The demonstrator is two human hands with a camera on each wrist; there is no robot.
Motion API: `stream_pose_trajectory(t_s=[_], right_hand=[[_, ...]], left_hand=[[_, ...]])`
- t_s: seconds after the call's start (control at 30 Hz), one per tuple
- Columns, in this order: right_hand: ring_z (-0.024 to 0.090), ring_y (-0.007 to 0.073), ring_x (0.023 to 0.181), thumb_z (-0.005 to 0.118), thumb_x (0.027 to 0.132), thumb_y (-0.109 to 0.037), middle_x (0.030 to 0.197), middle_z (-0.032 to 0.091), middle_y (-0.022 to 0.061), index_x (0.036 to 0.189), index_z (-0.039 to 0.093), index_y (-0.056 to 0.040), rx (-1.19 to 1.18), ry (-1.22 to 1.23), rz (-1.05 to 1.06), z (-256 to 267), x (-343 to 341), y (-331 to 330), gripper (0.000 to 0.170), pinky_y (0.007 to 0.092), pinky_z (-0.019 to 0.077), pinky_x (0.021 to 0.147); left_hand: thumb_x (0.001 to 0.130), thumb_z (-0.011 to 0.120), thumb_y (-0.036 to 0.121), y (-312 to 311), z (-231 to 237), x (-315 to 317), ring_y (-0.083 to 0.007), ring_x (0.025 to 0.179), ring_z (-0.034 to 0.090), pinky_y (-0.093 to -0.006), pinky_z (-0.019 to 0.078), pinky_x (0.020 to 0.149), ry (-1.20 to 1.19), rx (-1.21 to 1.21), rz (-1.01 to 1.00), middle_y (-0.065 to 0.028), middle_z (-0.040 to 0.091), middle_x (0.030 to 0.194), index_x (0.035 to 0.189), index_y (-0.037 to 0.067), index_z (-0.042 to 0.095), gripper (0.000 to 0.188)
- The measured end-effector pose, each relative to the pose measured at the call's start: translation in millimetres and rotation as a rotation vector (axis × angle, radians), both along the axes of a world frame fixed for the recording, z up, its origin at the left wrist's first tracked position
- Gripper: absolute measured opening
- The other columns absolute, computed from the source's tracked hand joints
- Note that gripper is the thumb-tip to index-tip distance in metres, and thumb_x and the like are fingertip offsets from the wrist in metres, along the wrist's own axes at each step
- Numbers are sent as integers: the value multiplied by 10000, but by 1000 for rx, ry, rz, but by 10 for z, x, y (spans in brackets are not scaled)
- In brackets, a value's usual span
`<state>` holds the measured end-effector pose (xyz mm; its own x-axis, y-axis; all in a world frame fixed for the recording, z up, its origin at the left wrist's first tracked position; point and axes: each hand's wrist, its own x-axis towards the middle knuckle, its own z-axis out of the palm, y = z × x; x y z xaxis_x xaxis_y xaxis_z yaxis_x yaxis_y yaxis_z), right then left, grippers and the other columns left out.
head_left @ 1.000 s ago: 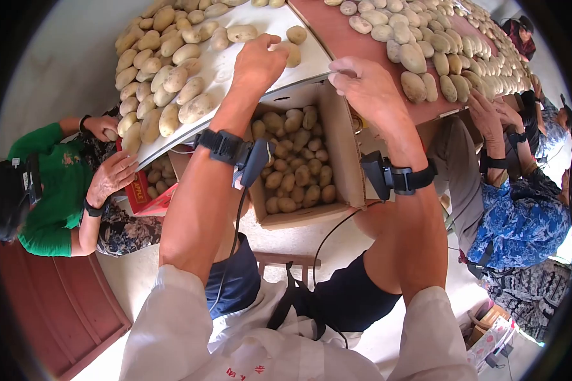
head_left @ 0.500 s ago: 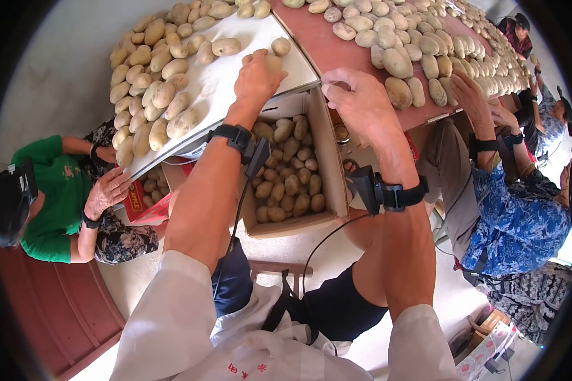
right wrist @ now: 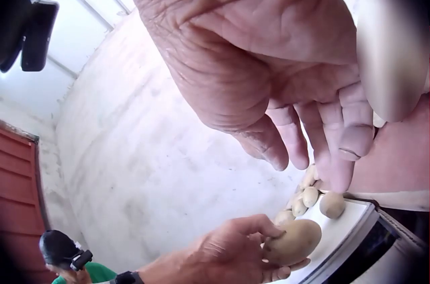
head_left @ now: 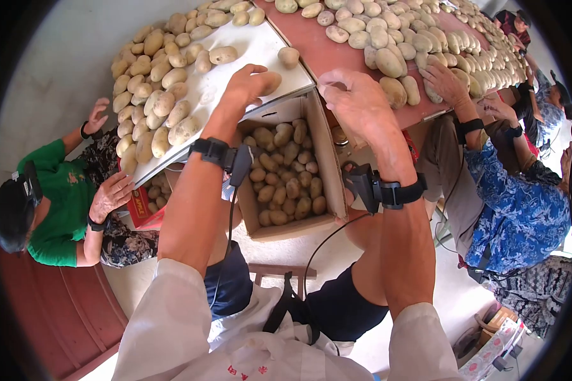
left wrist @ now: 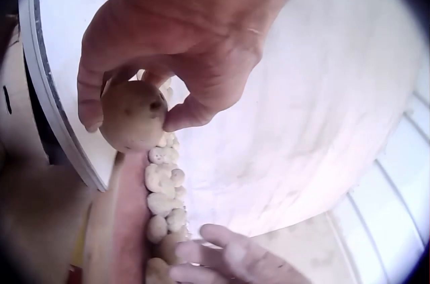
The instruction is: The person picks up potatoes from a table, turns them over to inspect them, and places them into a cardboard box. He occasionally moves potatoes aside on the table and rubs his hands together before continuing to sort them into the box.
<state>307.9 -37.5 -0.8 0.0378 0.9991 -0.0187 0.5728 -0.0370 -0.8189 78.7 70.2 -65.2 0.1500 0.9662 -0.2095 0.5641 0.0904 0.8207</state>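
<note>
My left hand (head_left: 243, 87) pinches a potato (head_left: 268, 83) between thumb and fingers, above the white board's edge near the cardboard box (head_left: 340, 190). In the left wrist view the same potato (left wrist: 134, 115), with a dark spot, is held between the fingertips of the left hand (left wrist: 181, 35). The right hand (head_left: 356, 101) hovers beside the red tabletop's near edge, holding nothing, its fingers loosely bent. The right wrist view shows the right hand (right wrist: 269, 62) above the left one (right wrist: 228, 250). A single potato (head_left: 288, 57) lies at the white board's corner.
Potatoes (head_left: 162, 103) cover the white board's left part, and many more (head_left: 388, 61) lie on the red table (head_left: 337, 57). The box below holds many potatoes (head_left: 279, 171). People sit at left (head_left: 63, 184) and right (head_left: 521, 209), hands near the tables.
My left hand took hold of a potato on the white board, lifted it and drew it toward the box. The right hand has shifted slightly to the left.
</note>
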Motion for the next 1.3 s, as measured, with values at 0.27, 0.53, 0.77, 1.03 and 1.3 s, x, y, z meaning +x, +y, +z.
stream_pose_trajectory(t_s=[0.27,0.53,0.77,1.03,1.3], right_hand=[[645,159,953,711,941,-238,1178,688,98,1426,553,-25,84,123,74,-10,-104,-35,553,319,524,818],[602,94,894,747,931,-247,1134,657,29,1401,567,-60,-41,450,202,12,-179,4,536,247,443,684],[659,196,942,826,833,-282,1092,696,112,1334,584,29,93,383,302,-18,-304,8,637,316,525,831],[569,69,827,746,904,-304,1054,660,15,1383,543,-23,-162,574,253,502,-443,-275,591,185,385,638],[592,104,861,744,901,-318,1042,658,32,1370,566,-43,-197,317,381,294,-383,-241,572,217,422,680]], left_hand=[[1039,504,338,-391,663,21,-306,841,730,-323,512,569,-832,-413,-232,-171,671,1110,1281,-37,506,447],[1087,490,466,-619,735,28,-187,706,667,-286,475,538,-692,-262,-214,-133,695,914,1173,-32,623,523],[1100,489,419,-745,803,-17,-114,586,557,-251,436,532,-509,-133,-234,-102,666,815,1122,-48,646,493],[1108,454,279,-725,841,-110,-135,562,617,-222,478,460,-638,-128,-130,-79,677,754,1112,-27,685,384],[1052,561,206,-574,784,-290,-92,602,522,-249,399,522,-583,86,47,-52,667,855,1077,-26,715,279]])
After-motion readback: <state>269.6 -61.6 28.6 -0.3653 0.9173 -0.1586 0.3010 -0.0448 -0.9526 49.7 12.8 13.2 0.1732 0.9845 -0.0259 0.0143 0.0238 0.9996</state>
